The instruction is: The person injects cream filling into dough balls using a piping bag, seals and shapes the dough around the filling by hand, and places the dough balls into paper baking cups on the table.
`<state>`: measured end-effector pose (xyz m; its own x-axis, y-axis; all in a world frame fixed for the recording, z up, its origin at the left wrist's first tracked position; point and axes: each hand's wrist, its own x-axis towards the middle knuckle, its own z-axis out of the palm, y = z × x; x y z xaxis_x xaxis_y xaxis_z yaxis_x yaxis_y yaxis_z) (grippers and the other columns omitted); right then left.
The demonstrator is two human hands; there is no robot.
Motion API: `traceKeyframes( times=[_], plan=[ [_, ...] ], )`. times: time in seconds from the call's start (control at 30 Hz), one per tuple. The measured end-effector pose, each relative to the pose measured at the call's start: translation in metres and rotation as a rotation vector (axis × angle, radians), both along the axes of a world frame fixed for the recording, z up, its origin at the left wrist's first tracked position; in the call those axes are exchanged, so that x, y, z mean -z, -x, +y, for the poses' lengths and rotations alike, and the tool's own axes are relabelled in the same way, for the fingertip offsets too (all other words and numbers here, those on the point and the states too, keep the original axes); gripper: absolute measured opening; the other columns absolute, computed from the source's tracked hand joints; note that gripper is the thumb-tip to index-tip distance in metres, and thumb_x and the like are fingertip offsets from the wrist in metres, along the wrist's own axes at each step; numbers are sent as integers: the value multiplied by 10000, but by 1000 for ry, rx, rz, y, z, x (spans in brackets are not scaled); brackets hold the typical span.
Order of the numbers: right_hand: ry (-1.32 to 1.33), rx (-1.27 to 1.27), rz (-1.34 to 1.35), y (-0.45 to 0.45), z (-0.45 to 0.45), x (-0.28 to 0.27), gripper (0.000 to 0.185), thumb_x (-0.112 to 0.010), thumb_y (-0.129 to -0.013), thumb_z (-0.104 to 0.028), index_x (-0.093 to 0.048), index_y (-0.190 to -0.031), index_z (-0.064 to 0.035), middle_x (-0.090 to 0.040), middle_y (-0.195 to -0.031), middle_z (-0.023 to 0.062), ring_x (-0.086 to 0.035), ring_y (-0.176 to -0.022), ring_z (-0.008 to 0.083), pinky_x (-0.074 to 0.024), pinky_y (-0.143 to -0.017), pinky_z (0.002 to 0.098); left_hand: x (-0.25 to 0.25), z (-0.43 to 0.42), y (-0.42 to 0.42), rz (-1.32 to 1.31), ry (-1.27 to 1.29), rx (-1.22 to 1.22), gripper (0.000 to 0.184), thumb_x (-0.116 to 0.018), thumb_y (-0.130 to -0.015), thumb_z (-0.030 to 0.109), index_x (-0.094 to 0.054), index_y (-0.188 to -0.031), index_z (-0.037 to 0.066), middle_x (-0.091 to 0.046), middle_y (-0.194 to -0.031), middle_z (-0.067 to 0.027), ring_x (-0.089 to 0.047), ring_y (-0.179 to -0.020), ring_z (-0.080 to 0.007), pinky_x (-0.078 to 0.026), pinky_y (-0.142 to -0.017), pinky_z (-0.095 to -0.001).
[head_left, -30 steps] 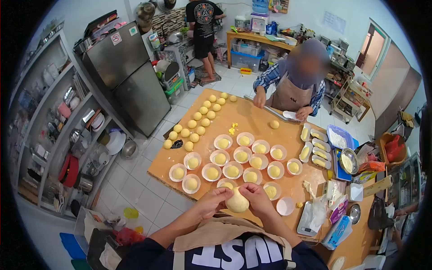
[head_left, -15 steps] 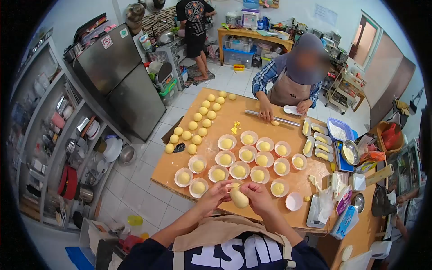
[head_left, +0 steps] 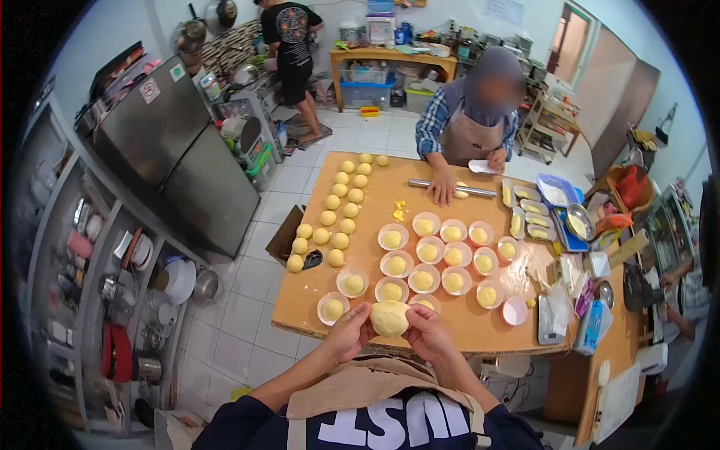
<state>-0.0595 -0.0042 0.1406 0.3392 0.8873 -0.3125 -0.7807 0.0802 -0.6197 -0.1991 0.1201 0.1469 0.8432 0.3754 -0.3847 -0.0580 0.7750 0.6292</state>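
Observation:
A pale yellow dough ball point(head_left: 390, 319) is held between my two hands, above the table's near edge. My left hand point(head_left: 351, 331) pinches its left side, and my right hand point(head_left: 429, 331) grips its right side. Just beyond stand several paper cups with dough balls inside, one of them a filled cup point(head_left: 352, 284). An unfilled paper cup point(head_left: 514, 310) stands to the right. Loose dough balls point(head_left: 328, 217) lie in rows at the table's left side.
Across the wooden table point(head_left: 315, 300), a co-worker's hand point(head_left: 444, 185) rests near a metal rolling pin point(head_left: 472, 190). Small filled trays point(head_left: 536, 220), a bowl point(head_left: 579, 223) and a scale point(head_left: 551, 328) are at the right. Another person point(head_left: 294, 60) stands at the back left.
The dough ball has been turned in my hands and looks wider. The view has shifted left. The co-worker's hand has moved onto the rolling pin area, where a dough piece lies by the pin.

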Motion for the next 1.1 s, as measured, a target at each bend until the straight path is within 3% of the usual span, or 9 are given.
traceKeyframes(
  times=[0.1,0.2,0.33,0.5,0.7,0.8,0.93,1.03,1.1],
  plan=[
    [31,32,-138,6,-8,-4,131,-581,-895,-98,-611,-1005,-33,-643,-939,37,-609,-848,120,-501,-772,301,4,6,6,129,-61,93,351,-423,-978,347,-499,-1168,62,-592,-1086,-53,-592,-956,-156,-475,-859,-320],
    [94,-33,-139,9,-17,-15,129,-587,-893,-99,-617,-997,-29,-644,-906,34,-604,-826,111,-494,-735,278,1,6,-1,-8,-31,190,364,-465,-961,358,-507,-1156,55,-591,-1043,-52,-595,-925,-144,-480,-828,-313],
    [208,-44,-280,10,-24,-13,222,-535,-931,-185,-604,-1052,-13,-640,-939,45,-605,-834,120,-492,-730,274,16,20,-9,38,-159,556,307,-496,-956,274,-504,-1149,35,-583,-1097,-58,-587,-978,-175,-485,-849,-355],
    [56,241,8,14,-31,-22,357,-447,-969,-295,-568,-1142,-8,-635,-996,56,-604,-872,142,-483,-771,292,-2,8,-21,46,13,400,249,-469,-962,328,-537,-1046,104,-611,-997,-8,-613,-875,-130,-509,-783,-294],
    [-59,172,45,6,-52,14,212,-503,-948,-203,-549,-1046,-21,-634,-961,87,-635,-818,167,-530,-730,301,-7,-2,-35,-27,154,370,305,-414,-977,357,-518,-1093,95,-605,-1056,-42,-613,-952,-179,-499,-858,-340],
    [2,192,-23,-11,-59,6,87,-551,-919,-142,-573,-961,-68,-621,-897,12,-591,-826,115,-486,-759,287,-3,-9,-40,-102,99,400,355,-435,-962,389,-512,-1126,83,-594,-1108,-59,-601,-1011,-203,-482,-902,-368],
    [-49,140,-3,-43,-64,-15,137,-537,-929,-156,-569,-984,-34,-631,-919,60,-629,-809,149,-530,-725,300,9,-25,-64,-76,82,608,430,-482,-936,411,-497,-1186,61,-574,-1169,-75,-587,-1049,-212,-468,-922,-379],
    [14,68,19,-66,-70,-16,168,-524,-938,-176,-572,-998,-26,-633,-926,56,-626,-825,148,-521,-747,290,5,-32,-78,-123,267,590,453,-515,-926,386,-479,-1224,46,-575,-1170,-84,-594,-1036,-206,-475,-906,-372],
    [68,-2,1,-81,-76,-11,219,-509,-946,-199,-572,-1041,-12,-636,-947,63,-624,-854,153,-512,-779,288,2,-38,-92,-24,56,606,433,-535,-923,357,-501,-1203,28,-595,-1126,-76,-596,-1008,-181,-479,-882,-338]
  ],
)
